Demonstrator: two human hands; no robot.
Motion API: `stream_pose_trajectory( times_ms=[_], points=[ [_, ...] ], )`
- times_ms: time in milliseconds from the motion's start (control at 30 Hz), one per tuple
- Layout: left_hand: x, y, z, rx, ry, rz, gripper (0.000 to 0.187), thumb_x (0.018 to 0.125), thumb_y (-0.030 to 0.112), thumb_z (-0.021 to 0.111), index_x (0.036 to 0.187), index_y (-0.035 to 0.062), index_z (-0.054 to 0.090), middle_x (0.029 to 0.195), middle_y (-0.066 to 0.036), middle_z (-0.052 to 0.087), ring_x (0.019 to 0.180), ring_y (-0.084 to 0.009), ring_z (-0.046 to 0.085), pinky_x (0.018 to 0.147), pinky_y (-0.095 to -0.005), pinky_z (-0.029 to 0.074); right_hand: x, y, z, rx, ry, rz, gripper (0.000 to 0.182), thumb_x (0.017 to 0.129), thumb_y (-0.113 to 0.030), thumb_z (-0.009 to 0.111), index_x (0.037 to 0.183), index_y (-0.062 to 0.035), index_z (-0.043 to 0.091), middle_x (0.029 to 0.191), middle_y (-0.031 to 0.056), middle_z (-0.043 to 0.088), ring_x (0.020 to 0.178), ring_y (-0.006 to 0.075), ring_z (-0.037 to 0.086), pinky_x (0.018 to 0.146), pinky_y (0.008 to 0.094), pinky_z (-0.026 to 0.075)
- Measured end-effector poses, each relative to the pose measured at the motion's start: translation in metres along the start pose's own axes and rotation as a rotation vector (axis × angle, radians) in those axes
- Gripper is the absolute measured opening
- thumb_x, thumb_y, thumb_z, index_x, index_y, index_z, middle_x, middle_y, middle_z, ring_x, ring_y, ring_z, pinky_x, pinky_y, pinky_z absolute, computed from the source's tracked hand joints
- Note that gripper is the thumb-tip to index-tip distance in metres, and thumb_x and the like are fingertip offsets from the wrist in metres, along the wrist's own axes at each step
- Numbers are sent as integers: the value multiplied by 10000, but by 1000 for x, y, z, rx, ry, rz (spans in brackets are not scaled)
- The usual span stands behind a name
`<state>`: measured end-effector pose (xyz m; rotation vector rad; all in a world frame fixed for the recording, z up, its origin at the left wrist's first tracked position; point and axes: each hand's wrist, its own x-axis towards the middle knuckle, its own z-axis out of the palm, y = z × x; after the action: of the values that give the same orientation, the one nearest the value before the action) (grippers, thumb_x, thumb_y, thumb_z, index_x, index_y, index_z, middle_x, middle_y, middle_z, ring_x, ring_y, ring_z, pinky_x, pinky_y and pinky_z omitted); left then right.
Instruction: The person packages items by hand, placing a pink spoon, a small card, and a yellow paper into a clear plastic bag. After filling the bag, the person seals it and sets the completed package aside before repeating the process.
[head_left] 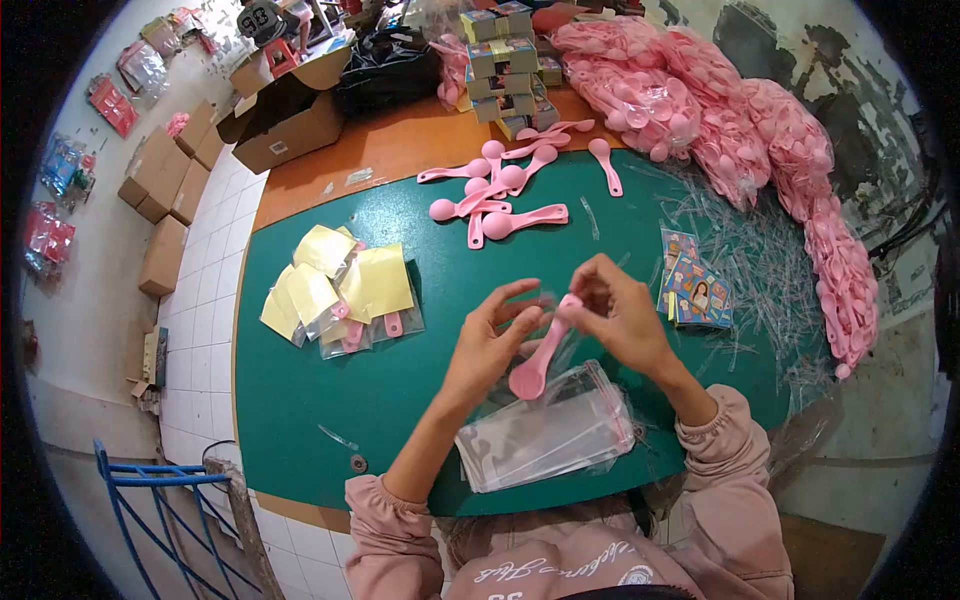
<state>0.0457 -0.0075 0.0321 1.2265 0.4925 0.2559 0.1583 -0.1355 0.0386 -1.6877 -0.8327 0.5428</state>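
A pink measuring spoon (538,368) hangs bowl-down between my hands, slanting over the table. The fingers and thumb of my right hand (622,312) pinch the top of its handle. Beside it, my left hand (490,338) has curled fingers, with a bit of clear plastic film (547,298) at its fingertips; the film's full shape is hard to make out. Below both hands lies a stack of clear plastic bags (545,440). Several loose pink spoons (480,195) are heaped farther back. Packed bags with yellow cards (385,280) are piled at left, pink handles showing.
Printed cards (700,292) lie to the right, near scattered clear plastic strips (745,240). Long bags of pink spoons (720,120) line the table's back right edge. Stacked card bundles (502,58) and an open cardboard box (285,125) stand at the back. A blue metal rack (165,480) is lower left.
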Motion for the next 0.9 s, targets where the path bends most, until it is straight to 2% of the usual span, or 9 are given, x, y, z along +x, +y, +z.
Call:
stream_pose_trajectory(
  times_ms=[33, 133, 300, 367, 467, 600, 667, 767, 900],
  points=[
    [4, -2, -10, -2, 0, 2, 234, 882, 165, 516, 1037, 6, 590, 869, -16, 618, 753, -62, 539, 617, -184, 447, 2, -1, -2, 56, 39, 46, 177, 799, -115, 615, 846, -3, 486, 738, 64, 614, 662, 92, 574, 582, 218, 448],
    [13, -4, -36, 303, -446, -65, 320, 931, 244, 411, 1010, -7, 591, 822, -32, 618, 721, -58, 531, 620, -206, 440, 1, -3, -1, 143, 144, 0, 146, 832, -118, 582, 847, 11, 517, 733, 37, 615, 661, 77, 568, 597, 212, 459],
    [19, -9, -35, 341, -318, 44, 324, 937, 242, 401, 995, -14, 590, 813, -44, 615, 702, -72, 544, 625, -207, 449, -5, 7, 9, 33, -35, -189, 282, 876, -281, 517, 955, -25, 603, 953, 138, 584, 850, 179, 571, 766, 320, 458],
    [19, -9, -34, 370, -267, 93, 331, 940, 253, 394, 1005, -11, 583, 826, -54, 615, 714, -84, 561, 636, -214, 463, -6, -1, 6, -261, -144, -501, 377, 861, -382, 508, 1020, -51, 597, 1075, 178, 508, 982, 259, 508, 885, 362, 385],
    [12, 5, -33, 58, -280, -53, 358, 946, 300, 371, 1052, 16, 560, 881, -91, 620, 779, -132, 600, 668, -249, 496, -11, -14, -35, -244, -160, -284, 441, 818, -432, 546, 1043, -55, 590, 1094, 183, 480, 1003, 292, 477, 916, 363, 350],
    [9, 17, -36, 90, -232, -68, 392, 942, 351, 349, 1097, 39, 529, 931, -118, 627, 831, -192, 621, 677, -290, 513, -39, 18, -113, -972, 413, 68, 465, 726, -305, 650, 1094, -38, 553, 1072, 188, 494, 990, 316, 485, 858, 374, 387],
    [11, 17, -34, 69, -225, -75, 395, 945, 348, 344, 1096, 37, 534, 938, -117, 624, 837, -183, 619, 685, -277, 509, -50, 53, -147, -815, 307, 370, 427, 705, -190, 661, 1073, -13, 537, 1046, 173, 502, 948, 318, 506, 816, 378, 408],
    [11, 16, -31, 99, -248, -82, 391, 947, 340, 342, 1093, 33, 536, 941, -122, 624, 851, -183, 618, 694, -276, 510, -51, 46, -136, -1143, 507, 133, 312, 687, -63, 654, 963, 27, 538, 937, 162, 541, 843, 277, 537, 733, 329, 443],
    [13, 15, -31, 123, -321, -51, 375, 948, 314, 352, 1097, 23, 536, 943, -139, 626, 860, -194, 618, 711, -288, 509, -34, 20, -122, -1015, 534, -83, 207, 745, -20, 606, 937, 13, 539, 885, 116, 575, 757, 192, 566, 688, 283, 453]
  ],
)
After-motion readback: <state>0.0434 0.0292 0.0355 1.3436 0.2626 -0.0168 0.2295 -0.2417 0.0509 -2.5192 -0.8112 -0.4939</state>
